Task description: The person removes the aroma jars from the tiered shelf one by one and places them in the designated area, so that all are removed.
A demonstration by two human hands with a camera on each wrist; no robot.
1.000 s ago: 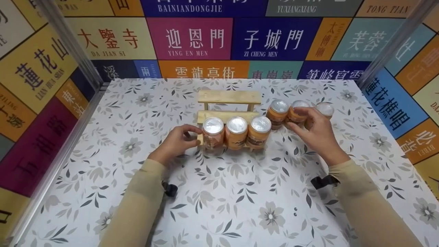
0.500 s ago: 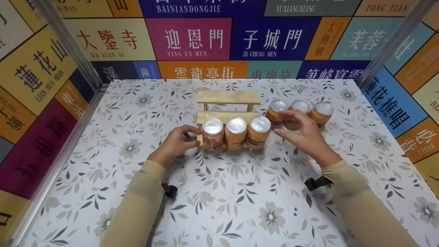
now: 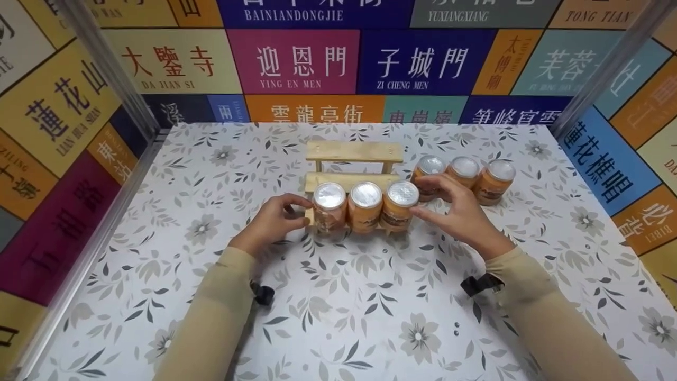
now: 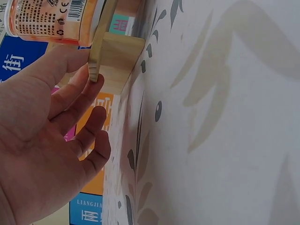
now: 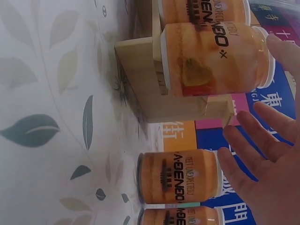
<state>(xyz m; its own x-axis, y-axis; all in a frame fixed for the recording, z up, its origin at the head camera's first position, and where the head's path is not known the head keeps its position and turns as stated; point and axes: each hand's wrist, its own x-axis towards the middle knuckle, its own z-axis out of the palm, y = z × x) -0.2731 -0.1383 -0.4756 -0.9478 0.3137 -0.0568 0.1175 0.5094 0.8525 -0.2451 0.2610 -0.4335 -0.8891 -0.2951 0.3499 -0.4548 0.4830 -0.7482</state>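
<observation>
Three orange cans with silver lids, the middle one (image 3: 365,211) among them, stand in a row on the lowest step of a wooden tiered rack (image 3: 354,152). My left hand (image 3: 272,218) is at the rack's left end; in the left wrist view its fingers pinch the end of the step board (image 4: 96,51), right beside the left can (image 4: 49,21). Beside the right can (image 5: 215,58), my right hand (image 3: 459,214) has its fingers extended, the thumb by the can's lid. Its fingers overlap another can (image 3: 429,165) behind in the head view.
Three more orange cans, including the far right one (image 3: 494,182), stand on the table right of the rack. The rack's upper two steps hold no cans. A white floral cloth (image 3: 365,317) covers the table, with printed panels (image 3: 296,63) walling its back and sides.
My right hand has moved left, away from the cans on the table to the right end of the row on the rack. The left hand and the cans have stayed in place.
</observation>
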